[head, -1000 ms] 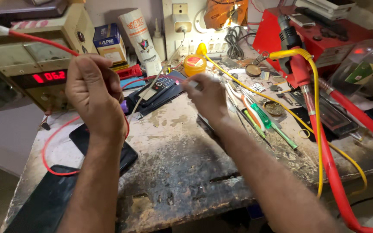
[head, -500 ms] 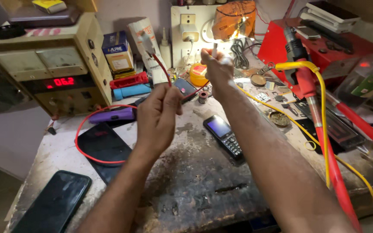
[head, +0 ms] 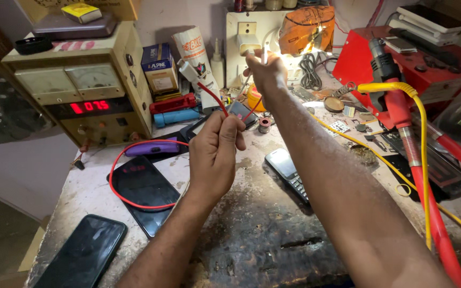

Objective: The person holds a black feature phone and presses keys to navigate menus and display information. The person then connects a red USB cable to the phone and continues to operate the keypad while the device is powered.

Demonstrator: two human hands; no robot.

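Right now the person's left hand [head: 214, 152] is pinching a red wire [head: 217, 101] between thumb and fingers, closed tight around it, with the lead running up toward eleven o'clock to a white clip end [head: 186, 69]. The right hand [head: 267, 72] is reaching out to twelve o'clock, fingers gathered at a white plug [head: 250, 47] on the wall socket board [head: 241, 29]; it looks closed on something there, though the glare from the lamp is hiding exactly what.

To my eye the careful way to be doing this is keeping the wire end pinched well back from any bare metal and steady while the far hand is working at the socket, and not letting the slack loop [head: 134, 181] drag across things.

Clutter is crowding the worn surface [head: 252, 240]. A keypad phone [head: 289, 173] is lying just under the right forearm, a dark smartphone [head: 142, 192] is sitting inside the red loop at eight o'clock, another black phone [head: 84, 256] is lying near the front edge, and a power supply box [head: 81, 85] with a glowing red display is standing at ten o'clock. At three o'clock a yellow cable [head: 417, 144] and a red-handled tool [head: 401, 117] are hemming in the right arm.
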